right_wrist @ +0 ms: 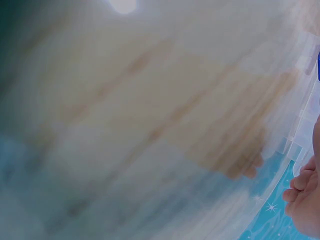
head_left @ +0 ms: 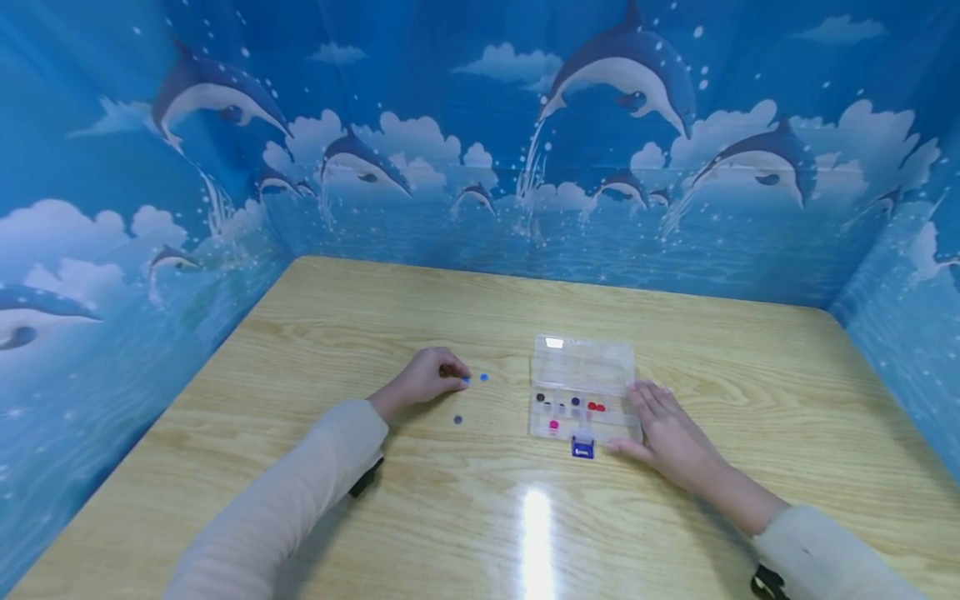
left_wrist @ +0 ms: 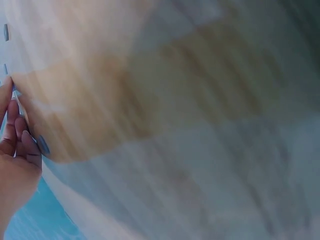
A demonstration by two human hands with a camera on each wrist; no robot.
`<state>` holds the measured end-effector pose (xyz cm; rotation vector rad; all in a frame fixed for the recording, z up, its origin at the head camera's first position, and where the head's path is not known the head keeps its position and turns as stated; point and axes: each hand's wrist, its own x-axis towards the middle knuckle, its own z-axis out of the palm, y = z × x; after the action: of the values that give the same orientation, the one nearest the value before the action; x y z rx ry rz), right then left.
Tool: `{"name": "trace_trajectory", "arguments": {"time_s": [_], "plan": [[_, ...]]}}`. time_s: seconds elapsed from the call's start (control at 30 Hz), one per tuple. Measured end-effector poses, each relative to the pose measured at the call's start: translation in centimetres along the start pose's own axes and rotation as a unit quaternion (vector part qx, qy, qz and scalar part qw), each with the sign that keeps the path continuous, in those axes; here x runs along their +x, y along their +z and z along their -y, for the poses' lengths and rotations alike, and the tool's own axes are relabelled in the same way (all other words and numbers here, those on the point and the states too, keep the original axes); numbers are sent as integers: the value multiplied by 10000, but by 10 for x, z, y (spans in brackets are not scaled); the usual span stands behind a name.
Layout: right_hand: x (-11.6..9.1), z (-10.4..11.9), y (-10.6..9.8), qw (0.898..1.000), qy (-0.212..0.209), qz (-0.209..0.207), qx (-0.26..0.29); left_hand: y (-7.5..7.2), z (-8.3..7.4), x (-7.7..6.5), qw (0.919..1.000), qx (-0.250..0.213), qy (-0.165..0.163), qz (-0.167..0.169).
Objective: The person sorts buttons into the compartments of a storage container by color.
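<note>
My left hand [head_left: 431,375] pinches a small blue disc [head_left: 466,380] between thumb and fingertips, low over the wooden table. Just to its right lies a second blue disc [head_left: 483,377]. A dark grey disc [head_left: 458,420] lies closer to me. The clear plastic box [head_left: 536,429] has its lid laid back and holds black, dark blue, red and pink discs in compartments. Along the box's right side rests my right hand [head_left: 667,433], fingers extended and thumb by the front corner. In the left wrist view, the left hand [left_wrist: 20,155] appears at the left edge.
A dark blue label or tab [head_left: 582,447] sits at the box's front edge. The wooden table [head_left: 420,517] reaches back to a blue curtain [head_left: 465,150] with dolphins, which also runs along both sides. Bright light reflects off the tabletop in front.
</note>
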<state>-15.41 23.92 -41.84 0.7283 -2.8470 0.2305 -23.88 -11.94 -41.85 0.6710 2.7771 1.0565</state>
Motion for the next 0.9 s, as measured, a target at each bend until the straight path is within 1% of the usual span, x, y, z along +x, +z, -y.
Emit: {"name": "trace_trajectory", "arguments": {"time_s": [0.13, 0.43, 0.63, 0.8, 0.9], "plan": [[0, 0, 0, 10000, -2, 11, 0, 0, 0, 1, 10000, 0, -24, 28], [0, -1, 1, 10000, 18, 24, -11, 0, -5, 3, 9993, -65, -355, 99], [0, -1, 2, 10000, -2, -10, 4, -2, -8, 2, 9992, -29, -379, 128], [0, -1, 2, 10000, -32, -41, -25, -1, -9, 3, 9983, 40, -550, 203], [0, -2, 2, 9999, -56, -83, -32, -1, -10, 3, 9982, 92, -554, 229]]}}
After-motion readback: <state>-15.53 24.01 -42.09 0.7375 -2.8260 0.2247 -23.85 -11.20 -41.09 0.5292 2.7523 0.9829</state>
